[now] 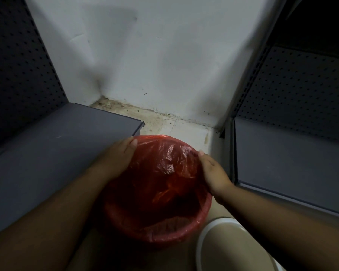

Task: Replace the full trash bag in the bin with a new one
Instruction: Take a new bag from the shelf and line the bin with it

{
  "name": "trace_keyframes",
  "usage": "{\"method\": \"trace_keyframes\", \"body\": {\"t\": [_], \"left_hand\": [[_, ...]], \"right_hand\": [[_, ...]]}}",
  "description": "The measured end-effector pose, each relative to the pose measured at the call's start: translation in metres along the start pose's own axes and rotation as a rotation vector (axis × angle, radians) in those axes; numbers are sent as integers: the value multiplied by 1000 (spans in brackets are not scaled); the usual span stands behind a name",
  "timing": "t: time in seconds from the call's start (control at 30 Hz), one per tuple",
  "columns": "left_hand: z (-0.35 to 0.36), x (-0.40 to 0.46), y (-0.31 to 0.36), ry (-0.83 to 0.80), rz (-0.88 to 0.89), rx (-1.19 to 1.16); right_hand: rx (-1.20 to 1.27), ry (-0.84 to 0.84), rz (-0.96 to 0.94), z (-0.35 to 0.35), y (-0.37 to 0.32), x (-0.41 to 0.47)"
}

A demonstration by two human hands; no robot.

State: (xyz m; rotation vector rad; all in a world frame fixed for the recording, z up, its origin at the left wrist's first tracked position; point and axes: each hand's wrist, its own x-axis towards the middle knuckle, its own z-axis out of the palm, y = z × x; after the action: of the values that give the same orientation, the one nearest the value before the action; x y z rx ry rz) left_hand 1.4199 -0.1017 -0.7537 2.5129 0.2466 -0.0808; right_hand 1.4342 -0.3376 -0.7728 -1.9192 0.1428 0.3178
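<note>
A round bin point(157, 234) stands on the floor between two shelf units, lined with a thin red plastic bag point(164, 173) whose edge is folded over the rim. The bag's inside looks dark and I cannot tell what is in it. My left hand point(117, 155) rests on the bin's far left rim, fingers curled over the bag's edge. Over on the right rim, my right hand point(213, 171) pinches the bag's edge with the thumb on top.
Grey shelf bases flank the bin: one to the left point(57, 143), one to the right point(292, 163), both with perforated back panels. A white wall point(155, 65) closes the corner behind. A beige shoe point(233, 249) with a white sole sits at the lower right.
</note>
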Motion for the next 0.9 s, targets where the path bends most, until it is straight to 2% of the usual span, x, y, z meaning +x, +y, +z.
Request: {"method": "trace_keyframes", "body": {"t": [0.2, 0.37, 0.47, 0.6, 0.9], "left_hand": [[-7, -3, -14, 3, -131, -314], [-8, -17, -27, -5, -202, -680], [-7, -23, -39, 65, -234, -684], [-12, -26, -41, 115, -215, -850], [-1, -37, -34, 142, -176, -754]], "right_hand": [[137, 21, 119, 4, 4, 0], [189, -5, 210, 1, 2, -2], [159, -4, 188, -2, -2, -3], [149, 42, 118, -3, -10, 0], [132, 4, 71, 6, -4, -5]]}}
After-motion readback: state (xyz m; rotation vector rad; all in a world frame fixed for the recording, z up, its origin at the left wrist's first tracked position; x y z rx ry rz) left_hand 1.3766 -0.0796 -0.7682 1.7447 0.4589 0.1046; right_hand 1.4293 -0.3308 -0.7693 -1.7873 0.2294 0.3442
